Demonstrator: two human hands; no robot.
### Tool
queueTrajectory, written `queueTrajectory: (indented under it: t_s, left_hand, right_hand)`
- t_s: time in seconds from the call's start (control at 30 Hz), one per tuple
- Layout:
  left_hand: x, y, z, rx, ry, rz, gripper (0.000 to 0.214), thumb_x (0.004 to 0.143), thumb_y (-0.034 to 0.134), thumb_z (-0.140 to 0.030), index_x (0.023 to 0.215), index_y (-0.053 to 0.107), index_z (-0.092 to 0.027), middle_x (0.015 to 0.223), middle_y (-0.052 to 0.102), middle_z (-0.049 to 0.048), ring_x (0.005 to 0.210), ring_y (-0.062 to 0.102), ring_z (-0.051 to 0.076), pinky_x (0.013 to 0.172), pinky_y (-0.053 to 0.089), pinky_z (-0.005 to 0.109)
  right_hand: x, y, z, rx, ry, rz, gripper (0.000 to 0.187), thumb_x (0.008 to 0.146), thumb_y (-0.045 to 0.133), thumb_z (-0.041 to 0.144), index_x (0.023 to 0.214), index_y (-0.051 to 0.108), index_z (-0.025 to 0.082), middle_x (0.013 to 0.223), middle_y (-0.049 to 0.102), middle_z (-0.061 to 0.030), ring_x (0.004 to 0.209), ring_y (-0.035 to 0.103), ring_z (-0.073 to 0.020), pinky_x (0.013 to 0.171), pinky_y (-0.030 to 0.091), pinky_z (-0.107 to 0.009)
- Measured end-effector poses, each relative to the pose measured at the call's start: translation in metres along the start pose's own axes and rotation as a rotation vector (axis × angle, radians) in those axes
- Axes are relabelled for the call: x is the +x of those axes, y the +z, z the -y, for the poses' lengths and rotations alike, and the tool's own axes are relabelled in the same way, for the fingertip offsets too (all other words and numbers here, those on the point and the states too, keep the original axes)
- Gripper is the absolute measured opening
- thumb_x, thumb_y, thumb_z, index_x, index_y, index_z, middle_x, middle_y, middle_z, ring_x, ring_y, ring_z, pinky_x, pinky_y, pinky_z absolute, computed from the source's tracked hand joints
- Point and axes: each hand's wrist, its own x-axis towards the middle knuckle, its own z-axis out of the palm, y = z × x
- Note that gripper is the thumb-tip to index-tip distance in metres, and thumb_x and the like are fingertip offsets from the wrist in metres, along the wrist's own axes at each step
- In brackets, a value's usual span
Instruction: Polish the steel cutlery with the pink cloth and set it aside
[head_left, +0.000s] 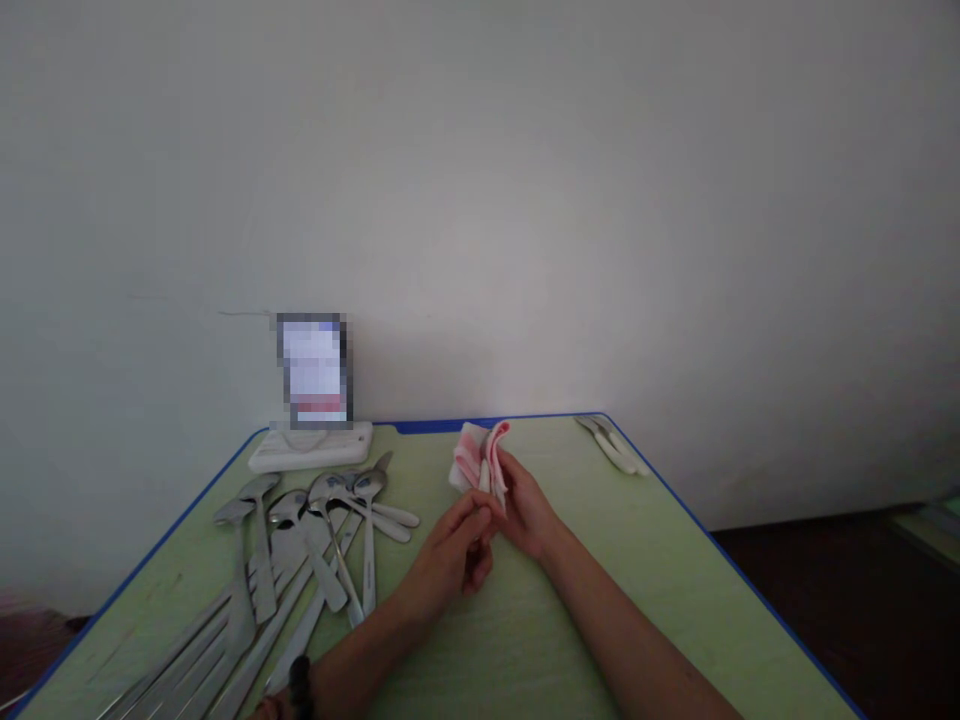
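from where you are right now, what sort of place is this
Probably a room in a home, judging by the green table before a plain wall, its loose cutlery and the pink-and-white cloth.

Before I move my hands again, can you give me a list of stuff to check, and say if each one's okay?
1. Right hand has the cloth: ok, fingers behind it.
2. Left hand at the pale handle: ok, fingers at its lower end.
3. What the handle belongs to: cannot tell, the cloth and hands hide the rest.
4. Cutlery pile on the left neatly sorted: not ok, pieces overlap.
5. White-handled pieces apart from the pile: ok, by the far right corner.
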Motion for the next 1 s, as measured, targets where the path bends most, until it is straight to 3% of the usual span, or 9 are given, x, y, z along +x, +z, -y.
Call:
queueTrajectory:
  t_s: [0.17, 0.3, 0.47, 0.67, 0.9, 1.0]
  left_hand:
    - [0.000, 0.000, -0.001, -0.012, -0.001, 0.027, 0.027, 0.075, 0.050, -0.045, 0.082, 0.047, -0.019, 0.061, 0.040, -0.0083, 0.031, 0.035, 0.001, 0.029, 0.017, 0.015]
    - [0.000, -0.001, 0.000, -0.023, -0.014, 0.046, 0.025, 0.077, 0.049, -0.044, 0.082, 0.047, -0.019, 0.061, 0.040, -0.0080, 0.031, 0.037, 0.001, 0.029, 0.017, 0.014]
    - [0.000, -0.002, -0.001, -0.087, -0.029, 0.068, 0.024, 0.078, 0.047, -0.044, 0.081, 0.041, -0.021, 0.065, 0.043, -0.0072, 0.034, 0.043, 0.002, 0.029, 0.022, 0.013]
    - [-0.002, 0.001, -0.002, -0.016, -0.011, -0.011, 0.025, 0.077, 0.050, -0.044, 0.086, 0.042, -0.022, 0.075, 0.046, -0.0055, 0.038, 0.045, 0.002, 0.029, 0.027, 0.012]
    - [-0.002, 0.000, -0.001, -0.031, -0.035, -0.004, 0.023, 0.079, 0.045, -0.043, 0.087, 0.042, -0.022, 0.054, 0.039, -0.0099, 0.030, 0.036, 0.003, 0.028, 0.021, 0.013]
    - [-0.002, -0.001, -0.001, -0.025, -0.027, 0.009, 0.020, 0.081, 0.041, -0.041, 0.085, 0.043, -0.021, 0.049, 0.037, -0.0104, 0.029, 0.033, 0.003, 0.028, 0.020, 0.013]
  right_hand:
    - [-0.001, 0.001, 0.001, 0.037, -0.006, 0.047, 0.029, 0.080, 0.052, 0.042, 0.072, 0.061, 0.015, 0.058, 0.061, 0.0001, 0.049, 0.055, -0.0088, 0.044, 0.042, -0.018]
    - [0.000, 0.000, 0.000, 0.027, 0.000, 0.010, 0.030, 0.079, 0.052, 0.045, 0.074, 0.059, 0.016, 0.057, 0.061, 0.0004, 0.045, 0.054, -0.0089, 0.039, 0.039, -0.018]
    - [0.002, -0.005, -0.002, 0.015, -0.075, -0.020, 0.017, 0.074, 0.062, 0.033, 0.076, 0.057, 0.016, 0.058, 0.061, 0.0019, 0.047, 0.054, -0.0081, 0.042, 0.042, -0.017]
    - [0.004, -0.008, -0.002, -0.002, -0.087, -0.032, 0.017, 0.074, 0.062, 0.032, 0.080, 0.054, 0.018, 0.058, 0.060, 0.0024, 0.043, 0.050, -0.0088, 0.039, 0.038, -0.019]
    - [0.010, -0.013, -0.005, -0.025, -0.154, -0.128, 0.007, 0.060, 0.059, 0.012, 0.065, 0.054, 0.015, 0.052, 0.056, 0.0033, 0.048, 0.050, -0.0078, 0.047, 0.040, -0.018]
    - [0.012, -0.016, -0.006, -0.041, -0.157, -0.162, 0.008, 0.055, 0.053, 0.008, 0.058, 0.051, 0.016, 0.046, 0.050, 0.0054, 0.042, 0.044, -0.0067, 0.042, 0.035, -0.018]
